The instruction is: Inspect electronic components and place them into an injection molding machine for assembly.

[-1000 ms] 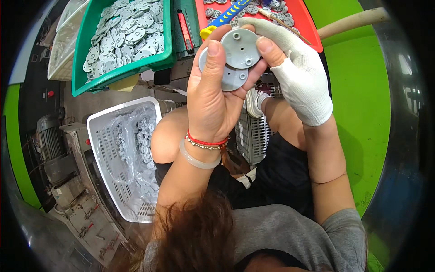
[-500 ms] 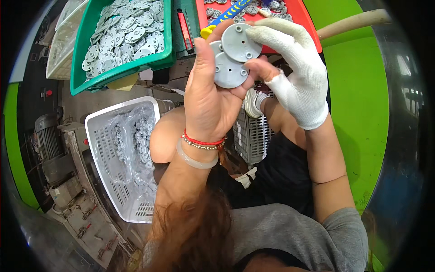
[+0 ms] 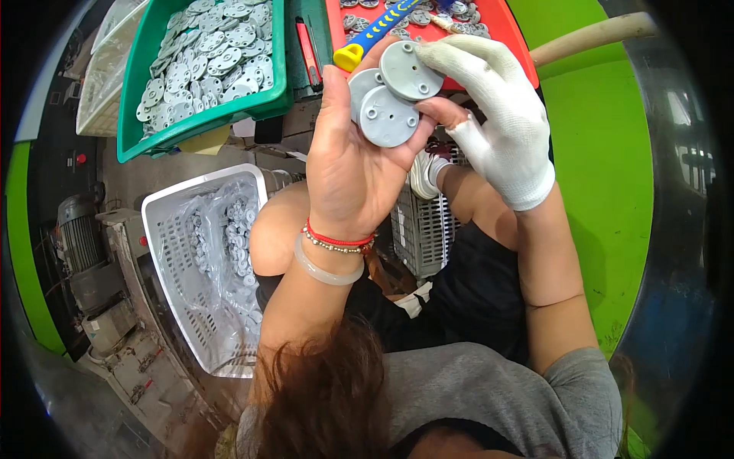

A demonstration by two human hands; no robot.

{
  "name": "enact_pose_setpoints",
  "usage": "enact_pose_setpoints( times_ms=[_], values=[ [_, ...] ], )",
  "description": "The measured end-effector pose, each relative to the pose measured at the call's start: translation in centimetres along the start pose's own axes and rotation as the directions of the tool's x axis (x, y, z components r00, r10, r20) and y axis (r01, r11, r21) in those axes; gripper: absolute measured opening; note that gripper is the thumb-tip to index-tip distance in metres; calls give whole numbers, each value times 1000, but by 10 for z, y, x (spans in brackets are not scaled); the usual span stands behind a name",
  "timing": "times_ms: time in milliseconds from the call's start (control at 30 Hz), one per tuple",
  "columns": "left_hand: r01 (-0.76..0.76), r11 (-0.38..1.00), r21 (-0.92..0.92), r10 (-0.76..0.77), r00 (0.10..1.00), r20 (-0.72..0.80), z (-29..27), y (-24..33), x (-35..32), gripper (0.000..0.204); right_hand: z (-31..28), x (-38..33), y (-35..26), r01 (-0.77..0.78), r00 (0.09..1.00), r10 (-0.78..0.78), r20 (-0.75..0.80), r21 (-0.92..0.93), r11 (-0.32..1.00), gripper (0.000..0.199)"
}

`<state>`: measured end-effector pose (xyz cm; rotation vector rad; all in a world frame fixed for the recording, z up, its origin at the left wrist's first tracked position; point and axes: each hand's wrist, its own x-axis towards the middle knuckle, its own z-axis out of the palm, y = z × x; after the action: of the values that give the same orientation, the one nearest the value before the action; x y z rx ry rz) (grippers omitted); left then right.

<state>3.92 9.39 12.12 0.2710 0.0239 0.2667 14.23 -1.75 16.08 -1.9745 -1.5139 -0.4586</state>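
Three round grey plastic discs are fanned out in my bare left hand (image 3: 340,172), whose palm faces up with the fingers behind them. The lower disc (image 3: 388,126) lies over the edge of another disc (image 3: 362,86) at the left. My right hand (image 3: 505,122), in a white glove with bare thumb tip, pinches the right edge of the upper disc (image 3: 401,73). That disc is tilted and overlaps the other two. Small ring-shaped bosses and a centre hole show on its face.
Ahead at left stands a green tray (image 3: 218,126) heaped with similar grey discs. A red tray (image 3: 527,61) holds smaller grey parts, with a blue-and-yellow handle (image 3: 378,30) across it. A red cutter knife (image 3: 309,53) lies between them. Below left is a white basket (image 3: 164,260) of bagged parts.
The upper disc has tilted in my right fingers, and more of the left disc shows behind. Both hands have shifted slightly left.
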Motion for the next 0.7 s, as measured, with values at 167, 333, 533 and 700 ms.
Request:
enact_pose_setpoints(
  times_ms=[167, 333, 533, 700],
  values=[
    [125, 965, -230, -114, 991, 65, 4, 1, -2, 51, 6, -5, 1, -289, 913, 351, -208, 278, 916, 21],
    [104, 989, -102, -94, 991, 99, -7, 3, -1, 48, -20, -3, -14, -672, 617, 722, 314, 687, 276, 39],
    [101, 985, -137, -94, 994, 53, -2, 5, -3, 45, -20, -5, -20, -690, 601, 718, 351, 681, 246, 33],
    [96, 991, -91, -85, 989, 123, -14, 4, -2, 46, -22, -2, -27, -654, 662, 688, 296, 677, 338, 30]
  ],
)
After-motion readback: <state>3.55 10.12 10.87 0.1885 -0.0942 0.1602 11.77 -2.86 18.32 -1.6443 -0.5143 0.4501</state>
